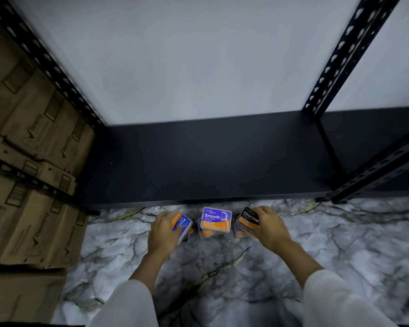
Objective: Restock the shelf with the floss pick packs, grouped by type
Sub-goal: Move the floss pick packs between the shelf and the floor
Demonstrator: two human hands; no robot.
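Left hand [164, 228] curled over blue pack [183, 225], right hand [268, 224] gripping Charcoal pack [248, 220], both low centre of frame. Between them, untouched, Smooth pack [215, 219] atop a small pile on marble floor [340, 244]. Above, bare black shelf [210, 161]; cartons [28, 161] at left. Probably light, rigid, slick plastic cases: best pinched across the short edges.

There is only the one view, from a wide-angle camera worn on the person's head. It looks steeply down and forward, close above the marble floor [222, 267] and the low black shelf [210, 161] ahead.
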